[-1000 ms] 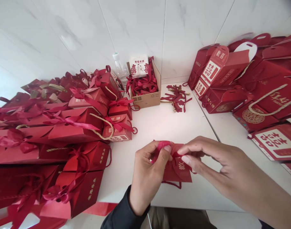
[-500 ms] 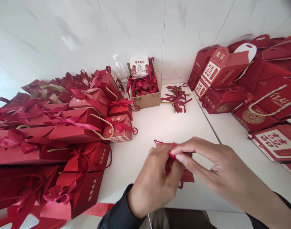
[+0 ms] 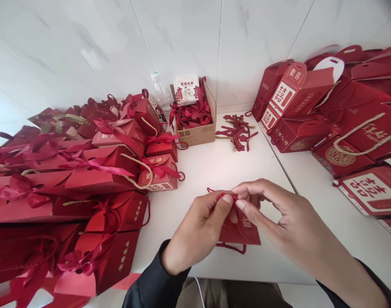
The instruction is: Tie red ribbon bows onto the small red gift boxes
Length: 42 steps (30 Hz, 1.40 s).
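A small red gift box (image 3: 238, 231) with gold characters and a red cord handle sits on the white table near its front edge. Above its top, my left hand (image 3: 203, 226) pinches a red ribbon (image 3: 226, 196) between thumb and fingers. My right hand (image 3: 272, 214) meets it from the other side, thumb and fingertips closed on the ribbon too. The fingers hide most of the ribbon and the far part of the box.
Several red boxes with tied bows (image 3: 108, 214) crowd the left side. At the back stands a cardboard box (image 3: 198, 136) of ribbons, beside a plastic bottle (image 3: 162, 96) and a pile of dark red ribbon pieces (image 3: 236, 131). More red gift boxes (image 3: 298, 132) are stacked on the right.
My left hand has shifted a little left and turned, so its thumb now lies on top. More of the box front and its lower cord show.
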Each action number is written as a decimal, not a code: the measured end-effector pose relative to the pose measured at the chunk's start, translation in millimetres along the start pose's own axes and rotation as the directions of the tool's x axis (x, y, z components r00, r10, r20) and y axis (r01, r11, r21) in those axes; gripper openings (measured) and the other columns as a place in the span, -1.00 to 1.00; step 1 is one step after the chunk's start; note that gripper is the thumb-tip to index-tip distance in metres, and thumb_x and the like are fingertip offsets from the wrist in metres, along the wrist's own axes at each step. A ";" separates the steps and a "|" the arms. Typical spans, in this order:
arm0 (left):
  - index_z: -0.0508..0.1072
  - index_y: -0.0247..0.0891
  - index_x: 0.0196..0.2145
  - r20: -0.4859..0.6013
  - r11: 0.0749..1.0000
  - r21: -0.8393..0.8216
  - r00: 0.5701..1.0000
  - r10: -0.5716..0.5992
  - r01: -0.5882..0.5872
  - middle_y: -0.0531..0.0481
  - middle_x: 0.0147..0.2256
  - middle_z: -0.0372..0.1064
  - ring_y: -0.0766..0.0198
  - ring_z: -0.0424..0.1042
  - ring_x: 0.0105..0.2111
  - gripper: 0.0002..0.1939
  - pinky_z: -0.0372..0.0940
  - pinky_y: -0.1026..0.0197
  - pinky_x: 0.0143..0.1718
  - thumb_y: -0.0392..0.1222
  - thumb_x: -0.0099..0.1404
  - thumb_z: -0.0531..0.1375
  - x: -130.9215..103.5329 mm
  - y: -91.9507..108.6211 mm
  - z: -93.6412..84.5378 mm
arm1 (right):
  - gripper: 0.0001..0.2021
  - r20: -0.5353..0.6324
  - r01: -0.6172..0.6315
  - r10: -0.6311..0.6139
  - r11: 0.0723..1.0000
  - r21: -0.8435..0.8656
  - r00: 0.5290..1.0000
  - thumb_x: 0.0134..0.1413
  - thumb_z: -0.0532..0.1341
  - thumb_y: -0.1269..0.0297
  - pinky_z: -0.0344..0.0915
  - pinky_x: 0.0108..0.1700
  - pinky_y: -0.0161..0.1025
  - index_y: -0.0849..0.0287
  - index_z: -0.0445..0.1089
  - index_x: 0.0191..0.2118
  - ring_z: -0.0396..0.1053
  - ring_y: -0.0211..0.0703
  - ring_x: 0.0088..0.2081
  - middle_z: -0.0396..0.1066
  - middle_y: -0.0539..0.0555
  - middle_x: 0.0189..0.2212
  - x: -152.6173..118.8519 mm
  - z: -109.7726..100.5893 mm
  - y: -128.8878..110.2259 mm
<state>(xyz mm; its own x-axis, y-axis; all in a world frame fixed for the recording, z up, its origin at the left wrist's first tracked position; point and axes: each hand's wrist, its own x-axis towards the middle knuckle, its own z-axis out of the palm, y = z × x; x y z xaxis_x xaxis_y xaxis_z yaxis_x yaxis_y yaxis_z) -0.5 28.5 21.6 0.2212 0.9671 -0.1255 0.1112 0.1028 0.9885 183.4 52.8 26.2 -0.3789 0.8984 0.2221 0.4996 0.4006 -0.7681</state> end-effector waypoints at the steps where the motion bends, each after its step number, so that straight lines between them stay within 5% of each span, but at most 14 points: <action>1: 0.44 -0.23 -0.40 -0.021 1.000 -0.026 1.000 -0.006 0.005 0.02 -0.43 0.39 0.27 0.31 -0.41 -0.59 0.22 0.22 -0.31 -0.01 0.55 0.03 0.4 -1.3 0.0 | -0.90 -0.028 -0.007 0.007 1.000 0.012 1.000 0.36 0.21 0.26 0.51 -0.20 -0.27 -0.04 0.47 -0.09 0.53 -0.20 -0.33 0.57 -0.03 -0.26 -1.4 0.8 0.3; 8: 0.54 -0.22 -0.22 -0.084 0.993 -0.121 0.996 -0.023 0.012 -0.01 -0.31 0.52 0.26 0.41 -0.31 -0.72 0.30 0.23 -0.21 -0.04 0.52 0.11 -0.5 -7.6 -1.7 | -0.97 0.030 0.007 -0.008 1.000 0.028 1.000 0.32 0.24 0.25 0.50 -0.29 -0.28 -0.01 0.44 -0.17 0.50 -0.19 -0.41 0.54 -0.04 -0.35 -8.1 5.0 6.5; 14: 0.55 -0.24 -0.16 -0.083 0.995 -0.085 0.995 -0.056 0.049 -0.05 -0.26 0.53 0.23 0.42 -0.28 -0.79 0.29 0.19 -0.23 -0.04 0.41 0.26 -5.0 -11.4 -3.6 | -0.94 0.014 -0.099 0.098 0.992 0.073 0.995 0.33 0.24 0.18 0.42 -0.40 -0.30 -0.02 0.45 -0.19 0.49 -0.18 -0.39 0.53 -0.06 -0.38 -12.1 6.9 9.4; 19: 0.63 -0.21 -0.18 -0.115 0.996 -0.087 0.992 -0.043 0.033 -0.05 -0.28 0.58 0.23 0.42 -0.30 -0.82 0.30 0.18 -0.19 -0.11 0.41 0.25 -3.1 -12.1 0.0 | -0.89 -0.056 -0.110 0.120 0.981 0.158 0.991 0.35 0.24 0.13 0.48 -0.28 -0.27 0.00 0.44 -0.21 0.53 -0.13 -0.28 0.54 -0.01 -0.32 -12.8 5.7 3.4; 27: 0.67 -0.21 -0.09 -0.057 0.990 -0.134 0.997 -0.059 0.051 -0.12 -0.09 0.63 0.09 0.54 -0.09 -0.74 0.34 0.07 0.01 -0.17 0.44 0.18 -4.6 -4.4 -4.7 | -0.93 0.065 -0.125 0.117 0.983 0.136 0.991 0.35 0.21 0.19 0.39 -0.51 -0.35 -0.01 0.43 -0.19 0.48 -0.19 -0.42 0.49 -0.05 -0.41 -18.7 12.3 8.4; 36: 0.71 -0.18 -0.12 -0.090 0.988 -0.149 0.994 -0.061 0.047 -0.03 -0.28 0.59 0.24 0.46 -0.28 -0.74 0.33 0.20 -0.14 -0.13 0.46 0.20 -4.9 -6.4 0.3 | -0.96 -0.107 -0.102 0.120 0.982 0.160 0.987 0.38 0.23 0.17 0.46 -0.24 -0.37 -0.07 0.41 -0.17 0.51 -0.25 -0.31 0.52 -0.10 -0.31 -15.6 12.8 10.5; 42: 0.71 -0.16 -0.11 -0.106 0.983 -0.163 0.989 -0.101 0.082 -0.01 -0.32 0.56 0.26 0.40 -0.30 -0.75 0.31 0.21 -0.16 -0.13 0.45 0.21 -3.8 -8.0 2.6 | -0.78 -0.051 -0.116 0.121 0.989 0.091 0.991 0.26 0.31 0.15 0.51 -0.20 -0.35 -0.08 0.39 -0.02 0.54 -0.24 -0.27 0.54 -0.08 -0.24 -13.3 15.5 11.1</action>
<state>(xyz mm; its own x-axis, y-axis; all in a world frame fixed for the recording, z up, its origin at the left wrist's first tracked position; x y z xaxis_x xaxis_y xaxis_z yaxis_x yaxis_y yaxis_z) 0.3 23.4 14.0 0.1051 0.9710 -0.2146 -0.0307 0.2188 0.9753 181.9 42.6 5.4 -0.2756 0.9483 0.1577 0.4672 0.2755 -0.8401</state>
